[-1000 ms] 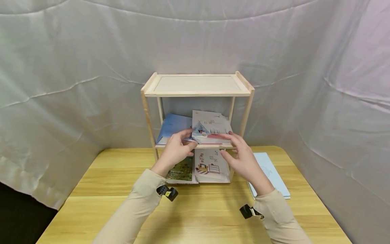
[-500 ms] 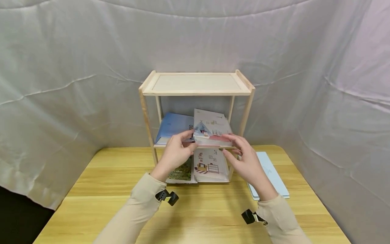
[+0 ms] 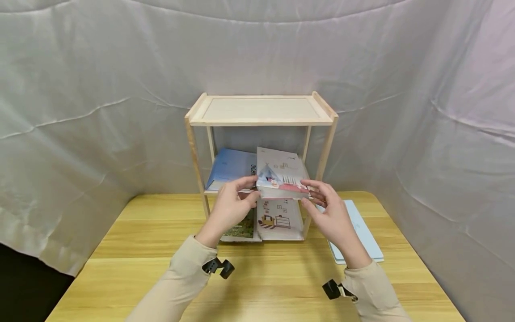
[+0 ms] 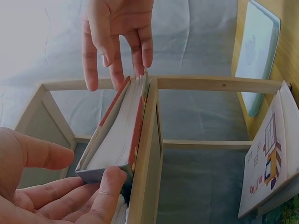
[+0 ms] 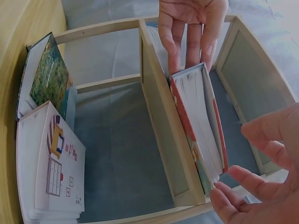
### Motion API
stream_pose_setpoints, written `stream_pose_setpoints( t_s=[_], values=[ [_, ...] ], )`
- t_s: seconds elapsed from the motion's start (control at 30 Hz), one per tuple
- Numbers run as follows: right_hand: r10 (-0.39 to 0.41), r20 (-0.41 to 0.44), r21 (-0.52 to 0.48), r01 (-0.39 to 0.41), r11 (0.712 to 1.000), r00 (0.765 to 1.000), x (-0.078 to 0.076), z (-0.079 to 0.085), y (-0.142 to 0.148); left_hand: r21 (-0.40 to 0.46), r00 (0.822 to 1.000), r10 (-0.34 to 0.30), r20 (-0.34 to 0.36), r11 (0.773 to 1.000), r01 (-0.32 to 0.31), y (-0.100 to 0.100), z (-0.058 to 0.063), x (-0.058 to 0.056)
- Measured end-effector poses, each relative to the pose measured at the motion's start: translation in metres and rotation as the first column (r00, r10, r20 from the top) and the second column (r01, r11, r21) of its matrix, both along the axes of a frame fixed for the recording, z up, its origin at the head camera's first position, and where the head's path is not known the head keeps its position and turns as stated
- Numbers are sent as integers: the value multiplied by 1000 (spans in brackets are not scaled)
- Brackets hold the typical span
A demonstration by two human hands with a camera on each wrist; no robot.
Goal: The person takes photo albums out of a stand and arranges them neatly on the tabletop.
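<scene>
A white and red photo album (image 3: 281,172) with a tent drawing lies on the middle shelf board. Its front edge juts past the shelf's front, page edges showing. My left hand (image 3: 232,201) touches the album's left side; in the left wrist view a fingertip rests on the grey-blue spine (image 4: 100,175). On the other side, my right hand (image 3: 331,214) touches the front right corner with fairly straight fingers (image 5: 224,198), the uppermost digit in the right wrist view standing apart from it. Next to it lies a blue album (image 3: 233,165) with partly hidden black lettering.
A small wooden shelf rack (image 3: 261,121) stands on the wooden table (image 3: 161,259) before grey cloth. Below, a green-covered album (image 3: 241,226) leans beside a white album (image 3: 279,219) with a room drawing. A light blue flat book (image 3: 364,235) lies on the table at right.
The tent album has come forward over the shelf's front edge, its page edges showing more. My right hand has shifted slightly right and down; the left stays at the album's left side.
</scene>
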State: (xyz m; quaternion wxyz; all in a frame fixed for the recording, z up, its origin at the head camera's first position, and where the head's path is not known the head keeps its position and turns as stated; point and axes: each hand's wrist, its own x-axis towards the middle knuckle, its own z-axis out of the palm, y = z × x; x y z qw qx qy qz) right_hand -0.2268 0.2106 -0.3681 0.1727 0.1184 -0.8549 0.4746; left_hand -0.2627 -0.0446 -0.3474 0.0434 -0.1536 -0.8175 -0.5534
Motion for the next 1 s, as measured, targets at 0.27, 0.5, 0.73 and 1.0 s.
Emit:
stream_pose_setpoints(
  t_s=[0.27,0.5,0.73,1.0],
  values=[
    [-44,9,-48,44,998,999,-3,-2,1,71,1000,-4,-7,997,4,0,-3,4],
    [-68,53,-83,72,994,996,-8,-4,6,147,1000,-14,23,989,10,-1,-4,0],
    [-133,84,-27,136,990,987,-10,-4,11,184,994,-49,100,982,30,-3,-6,-6],
    [-149,146,-32,156,987,978,-10,-2,14,308,943,-172,283,948,81,-2,-9,-13]
  ],
)
